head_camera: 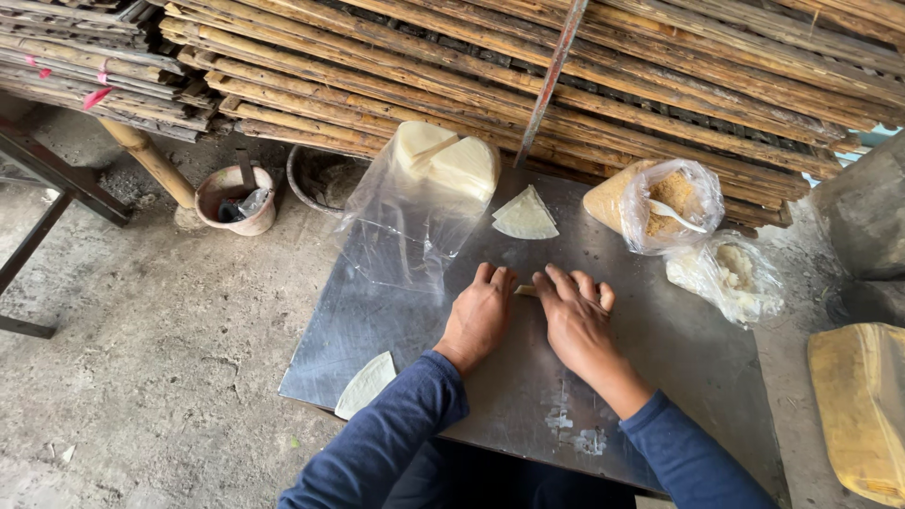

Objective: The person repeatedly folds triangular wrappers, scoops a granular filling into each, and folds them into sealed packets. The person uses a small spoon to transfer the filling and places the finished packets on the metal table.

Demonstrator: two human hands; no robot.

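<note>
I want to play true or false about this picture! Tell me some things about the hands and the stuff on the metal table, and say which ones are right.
1. Both hands press down side by side on the metal table. True: the left hand and right hand lie flat, with a small pale roll showing between them.
2. The person wears red sleeves. False: the sleeves are dark blue.
3. A white spoon sits in the bag of brown crumbs. True.
4. The folded wrapper beyond the hands is round like a ball. False: it is flat and wedge-shaped.
5. The pink pot stands on the table. False: it stands on the floor, to the left.
</note>
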